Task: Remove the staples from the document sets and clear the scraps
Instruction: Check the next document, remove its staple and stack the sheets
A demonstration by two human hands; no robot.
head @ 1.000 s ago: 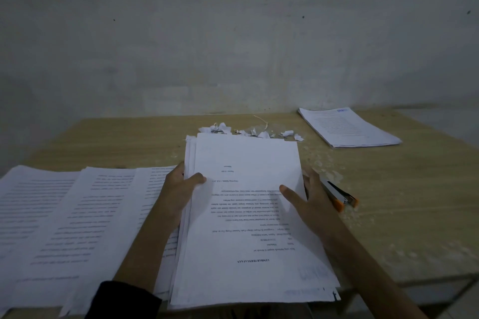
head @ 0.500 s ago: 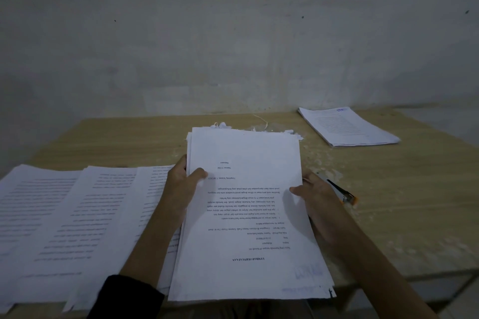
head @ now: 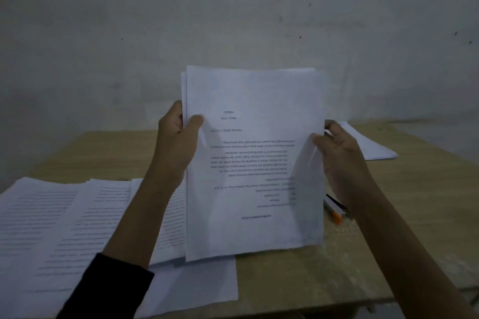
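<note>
Head view: document stack [head: 254, 163] upright, heading [head: 256, 217] lowermost

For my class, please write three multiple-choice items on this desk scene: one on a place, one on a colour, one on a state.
1. Where does the orange-tipped tool lie?
A on the floor; B on the wooden table; C on the spread pages

2. What colour is the sleeve on the left arm?
A white; B red; C black

3. How is the stack of white printed sheets placed?
A held upright; B flat on the table; C rolled up

Key: 1B, it rests on bare wood. 2C, the cuff at the forearm is black. 3A, the left hand and right hand grip its side edges.
</note>
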